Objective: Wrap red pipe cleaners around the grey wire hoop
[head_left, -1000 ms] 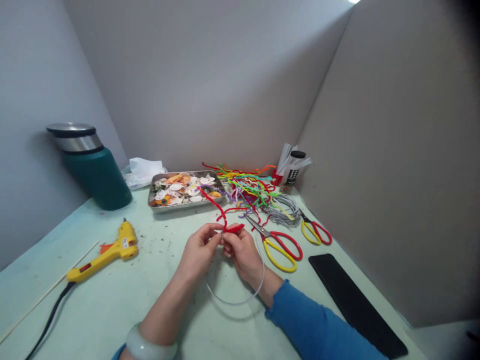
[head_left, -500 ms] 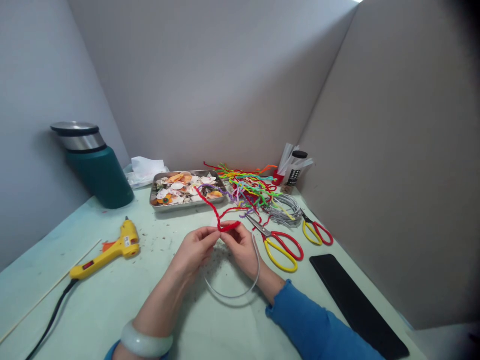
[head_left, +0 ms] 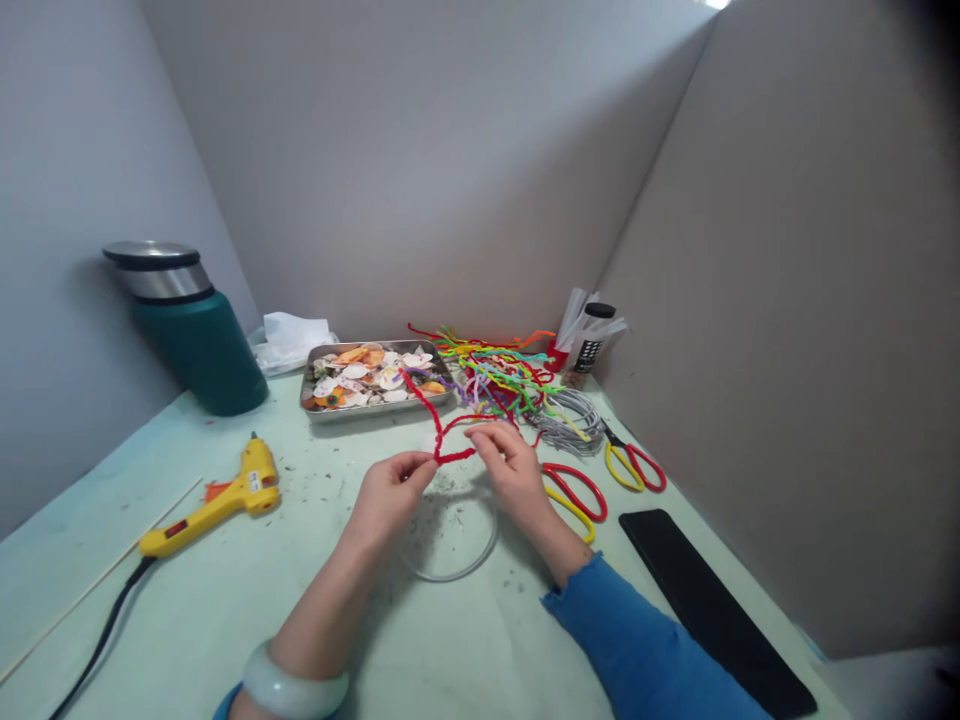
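Note:
My left hand [head_left: 394,490] is closed in a pinch on a wire ring [head_left: 457,577] where red fuzzy yarn [head_left: 454,457] is wound round it. The ring hangs below the fingers, just over the table. My right hand [head_left: 514,475] is at the right end of the wound part, thumb and fingers drawn together on the yarn; the exact grip is partly hidden. A loose red tail sticks up toward the tray, and another strand runs back behind my right hand. Large red-and-yellow scissors [head_left: 577,492] lie beside that hand, their blades hidden by it.
A metal tray [head_left: 367,410] of shells stands at the back, next to tangled coloured yarn [head_left: 499,370] and coiled wire [head_left: 574,420]. Smaller scissors [head_left: 636,466] and a black slab [head_left: 712,600] lie right. A yellow glue gun [head_left: 217,505] and green bottle [head_left: 199,345] are left.
My right hand has moved off the ring, turned over and shifted slightly right, covering the scissor blades. The ring has tilted and hangs a little higher. My left hand keeps its pinch.

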Demonstrator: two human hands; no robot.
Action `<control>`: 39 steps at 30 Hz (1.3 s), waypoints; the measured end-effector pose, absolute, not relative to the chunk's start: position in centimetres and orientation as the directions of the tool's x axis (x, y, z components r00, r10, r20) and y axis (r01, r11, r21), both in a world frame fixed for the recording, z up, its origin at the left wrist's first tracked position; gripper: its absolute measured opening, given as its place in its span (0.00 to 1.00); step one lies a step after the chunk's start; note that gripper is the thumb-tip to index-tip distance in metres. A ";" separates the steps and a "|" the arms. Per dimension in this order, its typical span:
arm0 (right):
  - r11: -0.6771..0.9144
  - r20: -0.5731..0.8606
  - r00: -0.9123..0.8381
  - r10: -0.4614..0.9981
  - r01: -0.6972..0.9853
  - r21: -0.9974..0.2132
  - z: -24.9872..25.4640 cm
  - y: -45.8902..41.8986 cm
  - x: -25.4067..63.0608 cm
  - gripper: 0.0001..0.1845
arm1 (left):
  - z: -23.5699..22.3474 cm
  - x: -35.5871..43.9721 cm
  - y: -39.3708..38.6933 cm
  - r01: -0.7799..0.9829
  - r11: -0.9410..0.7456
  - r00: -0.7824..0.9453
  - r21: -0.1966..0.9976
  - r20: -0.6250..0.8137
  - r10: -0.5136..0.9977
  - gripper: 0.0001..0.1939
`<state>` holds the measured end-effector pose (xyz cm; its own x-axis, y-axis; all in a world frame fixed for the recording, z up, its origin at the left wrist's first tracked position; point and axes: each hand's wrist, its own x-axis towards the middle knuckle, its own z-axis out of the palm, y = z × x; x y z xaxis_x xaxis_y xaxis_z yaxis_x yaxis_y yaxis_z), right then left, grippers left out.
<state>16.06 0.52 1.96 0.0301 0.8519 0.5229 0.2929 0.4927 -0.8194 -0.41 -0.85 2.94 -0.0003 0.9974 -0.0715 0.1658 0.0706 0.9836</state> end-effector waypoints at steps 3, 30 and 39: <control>0.610 0.622 -0.130 0.772 0.427 -0.668 3.1 -0.3 15.2 0.08 | 2.9 -0.3 -0.8 0.210 -0.026 0.038 0.977 0.018 0.999 0.15; 0.704 0.701 -0.218 0.679 0.466 -0.536 2.8 -1.5 14.4 0.05 | 3.1 -0.4 -1.1 0.288 -0.086 0.014 0.954 0.086 0.996 0.10; 0.659 0.701 -0.155 0.696 0.526 -0.538 2.6 -1.7 14.4 0.04 | 3.2 -0.4 -1.0 0.197 -0.052 0.057 0.979 0.042 0.997 0.12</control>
<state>14.38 -1.66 2.57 -0.1547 0.6961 0.7011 0.5258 0.6588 -0.5380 -0.37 -0.99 3.15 0.0573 0.9975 0.0419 0.1967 -0.0524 0.9791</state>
